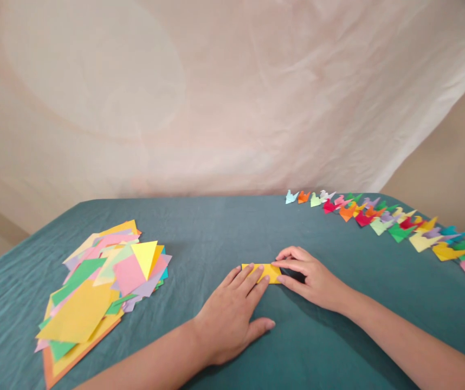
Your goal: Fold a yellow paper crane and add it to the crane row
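Observation:
A folded piece of yellow origami paper lies flat near the middle of the table, long side across my view. My left hand rests on it from the left, fingers stretched out and covering much of its left part, thumb apart on the cloth. At the paper's right end, my right hand pinches the edge between thumb and fingers. The paper under my left fingers is hidden.
A loose pile of coloured paper sheets spreads over the left side of the green tablecloth. Several folded paper birds stand in rows along the right and far right edge. A pale cloth hangs behind the table.

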The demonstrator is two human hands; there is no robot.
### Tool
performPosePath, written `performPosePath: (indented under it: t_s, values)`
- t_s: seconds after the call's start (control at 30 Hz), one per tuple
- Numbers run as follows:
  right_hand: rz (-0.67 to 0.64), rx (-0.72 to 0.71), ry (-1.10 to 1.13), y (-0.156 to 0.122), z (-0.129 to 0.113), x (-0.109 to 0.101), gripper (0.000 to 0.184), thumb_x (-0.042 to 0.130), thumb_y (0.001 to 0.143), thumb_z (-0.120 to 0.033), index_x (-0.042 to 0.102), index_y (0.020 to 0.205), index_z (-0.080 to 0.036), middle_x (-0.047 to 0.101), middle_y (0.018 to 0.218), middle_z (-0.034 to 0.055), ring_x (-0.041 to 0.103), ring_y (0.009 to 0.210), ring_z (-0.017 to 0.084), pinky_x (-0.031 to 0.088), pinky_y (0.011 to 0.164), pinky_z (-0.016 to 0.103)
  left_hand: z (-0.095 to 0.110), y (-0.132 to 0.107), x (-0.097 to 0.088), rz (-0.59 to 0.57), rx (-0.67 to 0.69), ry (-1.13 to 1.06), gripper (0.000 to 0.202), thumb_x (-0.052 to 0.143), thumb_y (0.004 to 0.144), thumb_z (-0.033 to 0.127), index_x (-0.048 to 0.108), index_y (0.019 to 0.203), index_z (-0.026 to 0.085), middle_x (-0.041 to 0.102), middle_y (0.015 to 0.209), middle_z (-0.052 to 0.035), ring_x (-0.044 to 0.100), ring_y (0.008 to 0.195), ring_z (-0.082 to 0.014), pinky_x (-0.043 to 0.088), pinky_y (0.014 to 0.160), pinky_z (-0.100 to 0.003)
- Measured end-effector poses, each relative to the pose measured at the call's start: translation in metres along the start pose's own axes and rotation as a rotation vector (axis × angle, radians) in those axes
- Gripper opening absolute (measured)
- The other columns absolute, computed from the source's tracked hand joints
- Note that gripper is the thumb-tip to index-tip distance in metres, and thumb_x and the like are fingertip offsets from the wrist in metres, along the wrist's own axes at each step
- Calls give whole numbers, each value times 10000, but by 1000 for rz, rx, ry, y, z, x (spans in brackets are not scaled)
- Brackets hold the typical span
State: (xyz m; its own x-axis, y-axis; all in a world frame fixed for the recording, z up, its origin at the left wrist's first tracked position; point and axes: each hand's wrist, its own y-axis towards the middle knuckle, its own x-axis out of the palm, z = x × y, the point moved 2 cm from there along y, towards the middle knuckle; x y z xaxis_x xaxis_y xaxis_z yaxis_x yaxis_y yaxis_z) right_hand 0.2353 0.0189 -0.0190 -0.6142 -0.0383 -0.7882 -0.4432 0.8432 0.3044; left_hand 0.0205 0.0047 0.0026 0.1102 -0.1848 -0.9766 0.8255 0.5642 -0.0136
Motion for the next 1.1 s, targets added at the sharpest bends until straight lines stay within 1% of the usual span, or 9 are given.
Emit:
performPosePath:
  t_s: [0.2, 0.4, 0.6, 0.8, 0.93, 1.1]
  values:
    - [27, 2, 3, -1, 2, 1, 268, 572, 822, -263, 622, 1085, -241, 570, 1040, 83, 542, 964, 220, 446, 850, 392, -1, 0, 2, 8, -2, 8, 618, 226, 914, 572, 237, 1410, 202, 224, 1476, -69, 180, 1358, -252, 165, 1101, -408]
    - [28, 39, 30, 0, 2, 1, 247, 585, 814, -260, 623, 1055, -227, 570, 1035, 78, 545, 966, 207, 437, 871, 377, -1, -1, 3, -2, 2, 0, 626, 214, 914, 574, 209, 1417, 201, 196, 1484, -73, 156, 1363, -257, 150, 1105, -421]
    - [35, 52, 54, 1, 2, 1, 230, 583, 812, -253, 627, 1036, -224, 571, 1028, 73, 546, 964, 203, 439, 869, 367, -1, -1, 1, 11, 4, 4, 607, 232, 915, 566, 255, 1400, 201, 229, 1475, -70, 173, 1359, -253, 164, 1102, -419]
    - [44, 49, 50, 0, -1, 0, 285, 559, 828, -250, 599, 1110, -232, 559, 1042, 76, 538, 964, 201, 441, 860, 360, -1, -1, 1, 24, 4, -2, 601, 236, 911, 571, 272, 1391, 211, 250, 1468, -65, 200, 1351, -257, 170, 1100, -424]
    - [36, -3, -7, 0, -4, 1, 272, 536, 845, -267, 621, 1103, -250, 559, 1037, 79, 534, 962, 211, 437, 851, 375, -1, -1, 0, 19, 6, 0, 612, 244, 908, 573, 259, 1395, 204, 252, 1467, -69, 202, 1350, -255, 170, 1100, -419]
    - [8, -39, -132, 0, -9, 1, 280, 520, 858, -279, 626, 1117, -284, 563, 1026, 78, 533, 880, 206, 438, 797, 392, 0, -1, -1, 18, 8, 5, 615, 249, 905, 575, 260, 1393, 201, 249, 1468, -72, 201, 1350, -259, 169, 1098, -427]
